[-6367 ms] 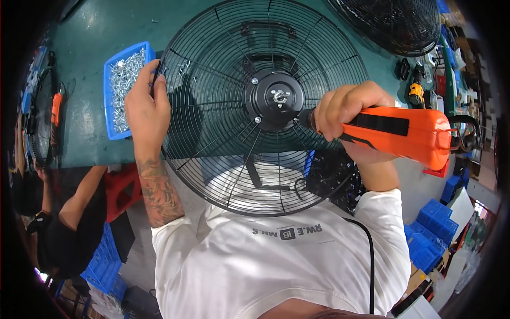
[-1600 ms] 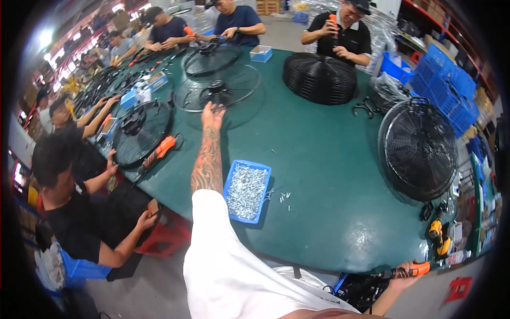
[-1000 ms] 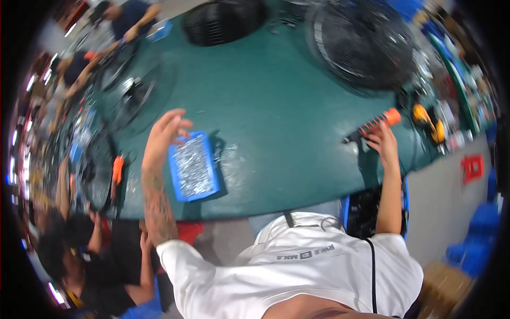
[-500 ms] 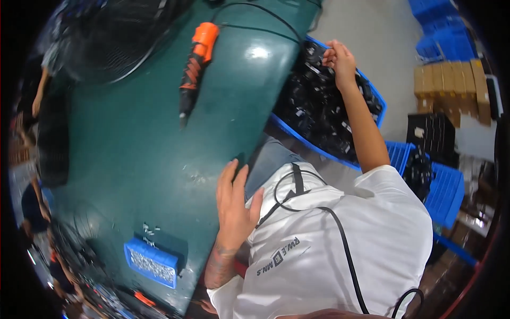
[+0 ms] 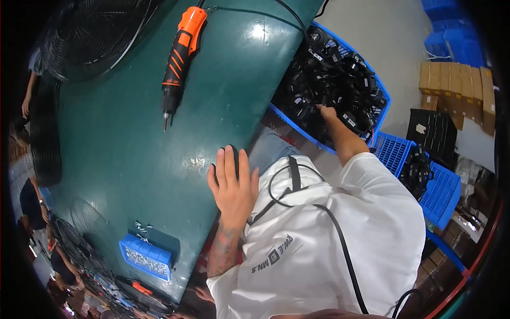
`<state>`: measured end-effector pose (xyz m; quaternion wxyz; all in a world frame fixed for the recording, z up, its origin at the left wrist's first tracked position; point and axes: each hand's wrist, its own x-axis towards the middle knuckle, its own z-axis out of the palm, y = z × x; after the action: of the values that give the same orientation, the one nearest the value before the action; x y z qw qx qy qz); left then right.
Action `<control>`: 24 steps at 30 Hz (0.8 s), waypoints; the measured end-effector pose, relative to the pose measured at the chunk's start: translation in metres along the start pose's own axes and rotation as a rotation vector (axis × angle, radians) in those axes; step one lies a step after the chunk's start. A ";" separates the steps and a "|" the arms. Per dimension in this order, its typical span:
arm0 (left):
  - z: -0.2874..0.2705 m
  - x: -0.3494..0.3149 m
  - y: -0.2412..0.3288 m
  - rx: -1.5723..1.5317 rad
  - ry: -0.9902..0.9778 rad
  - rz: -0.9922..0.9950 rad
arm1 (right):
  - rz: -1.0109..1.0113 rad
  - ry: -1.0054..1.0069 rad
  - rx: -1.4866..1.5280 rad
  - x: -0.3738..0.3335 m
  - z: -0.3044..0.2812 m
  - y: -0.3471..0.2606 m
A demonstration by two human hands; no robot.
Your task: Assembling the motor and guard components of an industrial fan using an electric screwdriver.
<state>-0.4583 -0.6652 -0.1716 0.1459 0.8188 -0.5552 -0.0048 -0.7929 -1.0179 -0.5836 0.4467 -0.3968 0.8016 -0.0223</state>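
My left hand (image 5: 234, 183) rests at the edge of the green table (image 5: 122, 159), fingers spread and holding nothing that shows. My right hand (image 5: 328, 113) reaches down into a blue crate (image 5: 383, 90) heaped with black plastic parts (image 5: 348, 66). One finger or thumb shows there; the others are hidden among the parts, so its grip cannot be told. An orange and black electric screwdriver (image 5: 182, 53) lies on the table beyond my left hand, bit toward me. Nearer and to the left, a small blue bin (image 5: 146, 257) holds small metal screws, with a few loose screws (image 5: 142, 227) beside it.
A round black fan grille (image 5: 93, 40) lies at the far left of the table. More blue crates (image 5: 443, 186) and stacked cardboard boxes (image 5: 451, 87) stand to the right. Other people work along the table's left side. A black cable (image 5: 340, 250) hangs down my white shirt.
My right hand has come down and nearer, from above the crate into the black parts. My left hand has shifted slightly, its fingers spreading over the table edge. The view has moved a little.
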 end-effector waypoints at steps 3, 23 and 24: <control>-0.007 -0.002 0.002 0.021 -0.027 -0.044 | -0.062 0.063 -0.245 -0.046 -0.018 -0.028; -0.027 -0.006 -0.013 -0.382 0.046 -0.033 | -1.431 -0.555 -0.558 -0.398 -0.133 -0.230; -0.028 -0.009 -0.017 -0.373 0.064 -0.055 | -1.547 -0.677 -0.560 -0.426 -0.147 -0.251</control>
<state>-0.4413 -0.6450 -0.1505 0.3123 0.7924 -0.5170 -0.0856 -0.6239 -0.9569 -0.0995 0.4062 -0.9071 0.1101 -0.0022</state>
